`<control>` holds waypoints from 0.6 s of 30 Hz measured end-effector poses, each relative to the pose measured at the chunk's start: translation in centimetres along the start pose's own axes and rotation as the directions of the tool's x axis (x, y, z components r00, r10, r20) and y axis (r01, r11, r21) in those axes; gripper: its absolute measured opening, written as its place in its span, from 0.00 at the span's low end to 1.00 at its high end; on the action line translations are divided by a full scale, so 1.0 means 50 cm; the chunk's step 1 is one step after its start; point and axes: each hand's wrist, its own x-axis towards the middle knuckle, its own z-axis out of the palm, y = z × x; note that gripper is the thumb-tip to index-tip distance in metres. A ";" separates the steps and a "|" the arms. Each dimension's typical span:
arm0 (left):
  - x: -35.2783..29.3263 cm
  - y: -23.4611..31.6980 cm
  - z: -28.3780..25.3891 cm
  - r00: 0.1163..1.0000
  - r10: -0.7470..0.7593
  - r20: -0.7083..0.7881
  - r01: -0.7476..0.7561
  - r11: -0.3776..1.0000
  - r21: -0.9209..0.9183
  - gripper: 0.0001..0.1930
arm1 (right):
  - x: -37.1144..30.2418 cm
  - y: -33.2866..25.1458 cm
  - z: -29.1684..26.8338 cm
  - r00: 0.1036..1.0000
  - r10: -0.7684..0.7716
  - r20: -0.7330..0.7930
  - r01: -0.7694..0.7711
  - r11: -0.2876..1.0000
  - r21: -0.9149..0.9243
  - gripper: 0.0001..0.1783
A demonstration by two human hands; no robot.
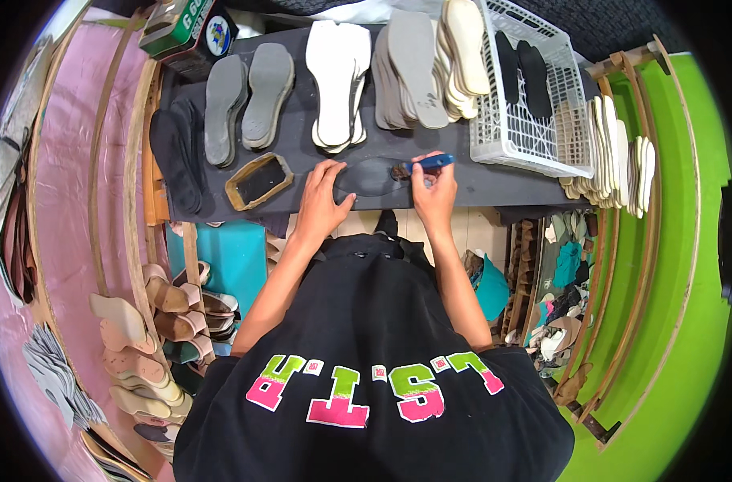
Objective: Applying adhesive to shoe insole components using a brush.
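A: How is the left hand (323, 195) posed?
B: Palm down near the centre of the frame, thumb and fingers parted around the left end of a dark insole (369, 177). It looks to be steadying it, though I can't tell how firmly it presses.

A: And the right hand (434, 193)?
B: Closed on a brush (438, 161), right of centre. The blue handle slants to the upper right; the bristles meet the insole's right end.

A: The forearms?
B: They rise from the lower part of the frame, leaning inward, and both wrists cross the near edge of the surface (454, 138).

A: Where does the insole lie?
B: Mid-frame, flat, just inside that edge.

A: Any room around it?
B: A narrow bare strip above, below the white insoles (334, 80). To the right, bare surface runs from the right hand to the white basket (535, 167).

A: To the left?
B: Tighter: a brown-rimmed tray (237, 198) sits near the left hand, with black insoles (173, 157) beyond.
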 end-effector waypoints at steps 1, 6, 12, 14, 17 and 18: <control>0.001 -0.006 0.013 1.000 0.002 0.004 -0.002 1.000 0.004 0.31 | 0.000 0.007 -0.009 1.000 0.003 -0.004 -0.003 1.000 0.004 0.12; 0.017 -0.001 0.039 0.994 -0.075 0.083 0.062 0.986 0.155 0.33 | 0.024 0.030 -0.026 0.997 -0.003 0.077 0.004 1.000 -0.004 0.14; 0.024 -0.022 0.028 0.985 -0.114 0.130 0.099 0.988 0.120 0.35 | 0.060 0.057 -0.072 0.988 0.144 0.048 -0.147 0.986 0.073 0.15; 0.024 -0.026 0.026 0.987 -0.103 0.127 0.088 0.989 0.118 0.35 | 0.072 0.048 -0.101 0.993 0.114 0.024 -0.114 0.994 -0.005 0.14; 0.025 -0.032 0.021 0.988 -0.073 0.137 0.061 0.994 0.093 0.35 | 0.067 0.034 -0.104 0.999 0.028 -0.027 -0.030 0.996 -0.081 0.12; 0.029 -0.033 0.020 0.988 -0.054 0.146 0.044 0.997 0.070 0.35 | 0.058 0.030 -0.094 0.998 -0.064 -0.011 0.060 0.977 -0.205 0.11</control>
